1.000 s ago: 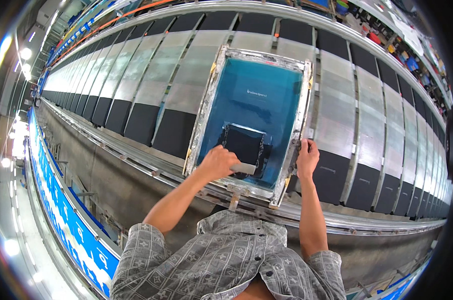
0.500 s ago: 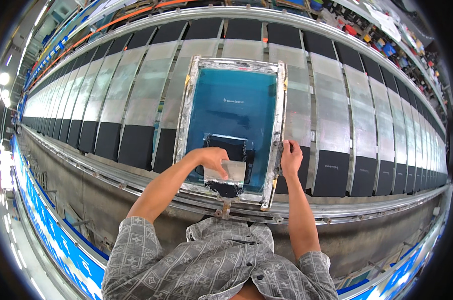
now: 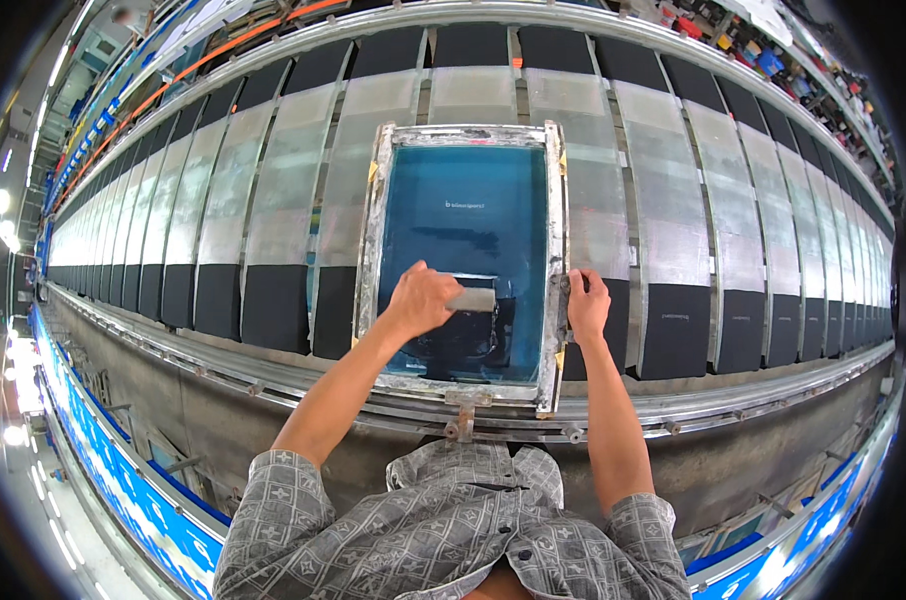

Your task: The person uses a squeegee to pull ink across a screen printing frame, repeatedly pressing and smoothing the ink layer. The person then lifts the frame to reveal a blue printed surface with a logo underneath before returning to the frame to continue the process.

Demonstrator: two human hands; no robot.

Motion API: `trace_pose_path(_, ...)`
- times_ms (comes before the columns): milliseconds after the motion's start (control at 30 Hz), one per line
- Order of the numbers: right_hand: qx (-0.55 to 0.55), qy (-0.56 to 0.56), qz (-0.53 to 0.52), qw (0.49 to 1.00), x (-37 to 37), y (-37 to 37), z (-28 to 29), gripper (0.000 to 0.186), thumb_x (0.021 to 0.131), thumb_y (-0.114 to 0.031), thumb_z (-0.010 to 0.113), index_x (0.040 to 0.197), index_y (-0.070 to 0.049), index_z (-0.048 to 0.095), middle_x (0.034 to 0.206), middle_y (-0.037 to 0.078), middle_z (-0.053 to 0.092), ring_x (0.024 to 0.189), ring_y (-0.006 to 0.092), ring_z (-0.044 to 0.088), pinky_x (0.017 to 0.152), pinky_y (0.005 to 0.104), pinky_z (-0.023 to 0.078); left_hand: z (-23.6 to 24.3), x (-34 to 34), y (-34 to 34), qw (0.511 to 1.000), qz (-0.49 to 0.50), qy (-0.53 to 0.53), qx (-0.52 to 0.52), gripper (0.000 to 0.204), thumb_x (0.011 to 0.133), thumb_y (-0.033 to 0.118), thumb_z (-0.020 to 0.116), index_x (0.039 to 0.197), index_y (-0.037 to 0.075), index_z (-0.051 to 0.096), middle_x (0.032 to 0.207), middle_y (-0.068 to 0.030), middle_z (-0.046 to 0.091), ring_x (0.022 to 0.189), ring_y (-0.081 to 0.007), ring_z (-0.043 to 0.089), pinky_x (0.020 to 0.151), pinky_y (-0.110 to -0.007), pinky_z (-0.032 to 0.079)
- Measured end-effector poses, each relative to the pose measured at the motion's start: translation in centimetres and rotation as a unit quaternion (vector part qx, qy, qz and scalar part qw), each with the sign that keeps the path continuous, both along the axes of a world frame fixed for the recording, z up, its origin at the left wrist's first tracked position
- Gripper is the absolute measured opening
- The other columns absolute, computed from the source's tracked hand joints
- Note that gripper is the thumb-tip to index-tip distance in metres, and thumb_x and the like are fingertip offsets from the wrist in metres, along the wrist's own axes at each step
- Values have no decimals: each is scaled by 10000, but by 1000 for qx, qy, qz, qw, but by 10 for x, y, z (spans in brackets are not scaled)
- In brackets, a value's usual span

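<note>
A screen-printing frame (image 3: 372, 230) with a blue mesh (image 3: 468, 175) lies before me across a printing board. My left hand (image 3: 423, 302) is closed around a squeegee (image 3: 478, 299), whose pale blade shows to the right of the fingers. The squeegee stands on the lower half of the mesh, at the far side of a dark patch of black ink (image 3: 453, 348). My right hand (image 3: 588, 304) grips the right rail of the frame, thumb and fingers bent at its edge. Part of the squeegee is hidden by my left hand.
Long boards with black fabric pieces (image 3: 673, 325) on them run in a row to both sides. A metal rail (image 3: 303, 385) with bolts passes along the near edge, and another rail (image 3: 473, 18) along the far edge. Shelves with coloured containers (image 3: 768, 62) stand far right.
My left hand has moved the squeegee away from me, from the frame's near end up the mesh, and it now stands less tilted. My right hand stays at the rail.
</note>
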State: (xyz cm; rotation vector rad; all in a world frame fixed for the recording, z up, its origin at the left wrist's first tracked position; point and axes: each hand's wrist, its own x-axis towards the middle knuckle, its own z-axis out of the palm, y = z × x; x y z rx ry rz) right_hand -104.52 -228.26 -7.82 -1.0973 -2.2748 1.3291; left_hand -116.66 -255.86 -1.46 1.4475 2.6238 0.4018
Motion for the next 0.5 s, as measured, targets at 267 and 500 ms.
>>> trace_pose_path(267, -19, -5, -8, 1000, 1, 1, 3, 309, 946, -295, 626, 1030, -5, 695, 879, 179, 715, 807, 314, 688, 759, 399, 507, 13, 43, -21, 991, -42, -106, -63, 246, 696, 250, 801, 933, 195, 768, 880, 18, 729, 762, -211, 661, 762, -361, 443)
trace_pose_path(500, -88, -34, -8, 996, -4, 1, 3, 323, 945, -302, 620, 1053, -8, 699, 939, 168, 726, 894, 318, 689, 830, 391, 505, 9, -9, 2, 999, 25, -11, -34, 320, 686, 235, 810, 997, 177, 758, 996, 15, 721, 849, -214, 638, 803, -379, 448)
